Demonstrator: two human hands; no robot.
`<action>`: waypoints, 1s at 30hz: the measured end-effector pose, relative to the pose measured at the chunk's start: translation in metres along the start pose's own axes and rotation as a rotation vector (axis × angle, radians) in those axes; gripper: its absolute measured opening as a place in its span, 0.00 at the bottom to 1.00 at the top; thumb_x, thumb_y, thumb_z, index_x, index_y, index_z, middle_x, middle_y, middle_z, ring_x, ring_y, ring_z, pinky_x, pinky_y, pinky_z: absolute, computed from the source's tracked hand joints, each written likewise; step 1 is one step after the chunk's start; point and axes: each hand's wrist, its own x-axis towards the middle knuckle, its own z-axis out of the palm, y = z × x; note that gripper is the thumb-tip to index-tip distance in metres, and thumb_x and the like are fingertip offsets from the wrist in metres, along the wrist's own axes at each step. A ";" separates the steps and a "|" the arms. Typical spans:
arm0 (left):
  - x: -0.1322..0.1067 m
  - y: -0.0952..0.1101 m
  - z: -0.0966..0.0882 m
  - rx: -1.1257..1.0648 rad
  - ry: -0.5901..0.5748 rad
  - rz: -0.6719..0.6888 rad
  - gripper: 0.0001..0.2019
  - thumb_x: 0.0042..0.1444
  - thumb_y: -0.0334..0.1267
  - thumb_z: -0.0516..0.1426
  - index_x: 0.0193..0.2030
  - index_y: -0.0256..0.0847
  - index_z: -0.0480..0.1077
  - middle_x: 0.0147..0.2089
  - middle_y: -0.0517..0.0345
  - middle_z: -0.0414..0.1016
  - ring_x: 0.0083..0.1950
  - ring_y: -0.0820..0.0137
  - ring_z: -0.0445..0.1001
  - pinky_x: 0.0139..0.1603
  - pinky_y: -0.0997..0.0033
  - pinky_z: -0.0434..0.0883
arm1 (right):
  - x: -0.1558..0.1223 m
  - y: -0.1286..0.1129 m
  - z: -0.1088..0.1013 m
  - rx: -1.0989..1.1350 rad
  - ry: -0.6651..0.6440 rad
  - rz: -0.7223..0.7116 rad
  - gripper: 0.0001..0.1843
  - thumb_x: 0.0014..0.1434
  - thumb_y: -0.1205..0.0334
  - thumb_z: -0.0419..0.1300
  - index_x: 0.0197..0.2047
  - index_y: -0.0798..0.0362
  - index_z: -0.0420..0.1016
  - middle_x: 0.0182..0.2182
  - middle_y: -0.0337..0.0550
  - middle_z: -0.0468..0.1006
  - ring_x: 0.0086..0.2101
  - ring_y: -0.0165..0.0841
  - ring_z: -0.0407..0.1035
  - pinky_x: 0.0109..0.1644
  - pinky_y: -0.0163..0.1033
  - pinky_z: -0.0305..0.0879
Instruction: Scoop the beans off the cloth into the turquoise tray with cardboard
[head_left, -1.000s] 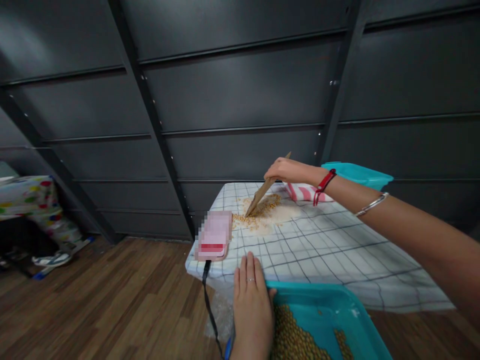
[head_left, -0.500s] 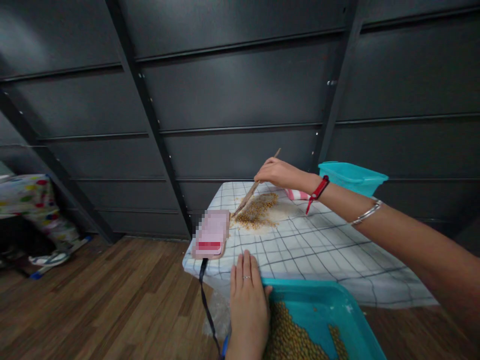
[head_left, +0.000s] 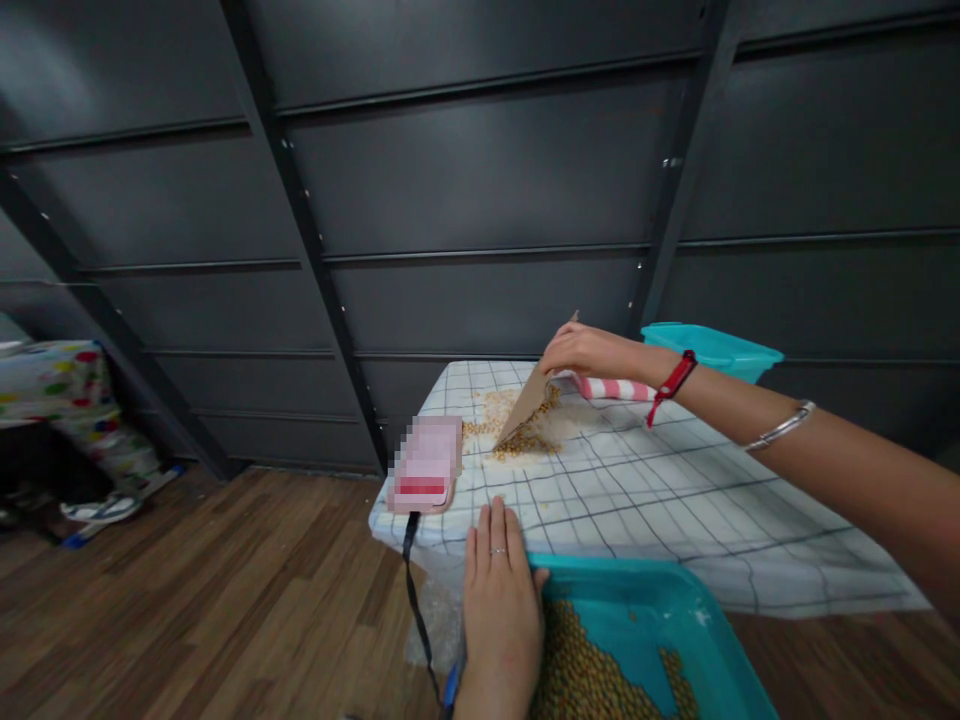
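Note:
My right hand [head_left: 585, 350] is closed on the top of a brown cardboard piece [head_left: 525, 405], whose lower edge rests in a pile of yellowish beans [head_left: 525, 435] on the checked tablecloth [head_left: 660, 500]. My left hand [head_left: 499, 600] lies with fingers together on the near left corner of a turquoise tray [head_left: 652, 610] that holds more beans [head_left: 592, 680]. This tray sits at the table's near edge.
A pink phone [head_left: 426, 463] with a black strap hanging down lies at the table's left edge. A second turquoise tub [head_left: 712, 348] and a red-striped cloth [head_left: 611, 388] sit at the far side. Dark metal wall panels stand behind; wooden floor lies left.
My right hand has swept the cardboard to the right and toward me through the beans, turning its flat face to the camera. My left hand stays on the tray's corner.

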 end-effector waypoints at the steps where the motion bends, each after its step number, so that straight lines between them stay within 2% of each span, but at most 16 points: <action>1: 0.000 0.000 0.000 -0.003 -0.002 -0.008 0.23 0.54 0.36 0.50 0.56 0.29 0.59 0.59 0.40 0.64 0.59 0.55 0.62 0.53 0.51 0.67 | -0.003 0.001 -0.002 -0.004 0.007 0.004 0.13 0.60 0.67 0.46 0.38 0.52 0.71 0.36 0.41 0.77 0.40 0.30 0.68 0.46 0.40 0.53; 7: -0.002 0.000 0.002 -0.010 -0.011 -0.046 0.23 0.54 0.36 0.50 0.57 0.31 0.59 0.59 0.41 0.63 0.60 0.55 0.60 0.55 0.50 0.65 | -0.026 -0.003 -0.012 -0.049 0.076 0.053 0.14 0.60 0.66 0.46 0.39 0.51 0.71 0.37 0.41 0.77 0.41 0.30 0.67 0.48 0.41 0.54; 14: -0.001 0.001 -0.001 0.014 -0.021 -0.025 0.23 0.54 0.36 0.51 0.56 0.29 0.60 0.59 0.41 0.64 0.59 0.56 0.62 0.54 0.53 0.66 | -0.064 -0.038 -0.024 -0.130 0.140 0.152 0.15 0.62 0.65 0.44 0.42 0.55 0.71 0.40 0.46 0.76 0.42 0.32 0.66 0.47 0.41 0.56; 19: 0.001 0.006 -0.001 0.027 -0.018 -0.035 0.22 0.54 0.35 0.50 0.55 0.29 0.61 0.58 0.41 0.65 0.59 0.56 0.62 0.54 0.52 0.65 | -0.083 -0.058 -0.027 -0.180 0.162 0.189 0.15 0.62 0.62 0.44 0.41 0.53 0.71 0.38 0.46 0.76 0.40 0.34 0.67 0.46 0.44 0.57; 24: 0.000 0.007 -0.001 0.034 -0.037 -0.006 0.23 0.54 0.35 0.50 0.57 0.29 0.58 0.59 0.39 0.63 0.60 0.56 0.61 0.55 0.52 0.64 | -0.101 -0.080 -0.034 -0.221 0.186 0.199 0.17 0.60 0.69 0.42 0.39 0.50 0.71 0.35 0.42 0.77 0.38 0.32 0.69 0.44 0.43 0.60; 27: 0.000 0.007 -0.001 0.041 -0.046 0.004 0.24 0.54 0.36 0.50 0.58 0.28 0.58 0.60 0.38 0.62 0.60 0.56 0.60 0.56 0.52 0.63 | -0.113 -0.097 -0.036 -0.265 0.230 0.145 0.17 0.57 0.75 0.44 0.40 0.48 0.69 0.35 0.40 0.77 0.38 0.31 0.70 0.43 0.42 0.62; 30: -0.001 0.006 -0.001 0.053 -0.049 0.018 0.24 0.55 0.37 0.49 0.58 0.29 0.57 0.60 0.39 0.62 0.60 0.56 0.60 0.55 0.52 0.63 | -0.125 -0.115 -0.036 -0.321 0.286 0.104 0.17 0.56 0.76 0.45 0.41 0.47 0.68 0.33 0.39 0.78 0.36 0.31 0.70 0.41 0.41 0.63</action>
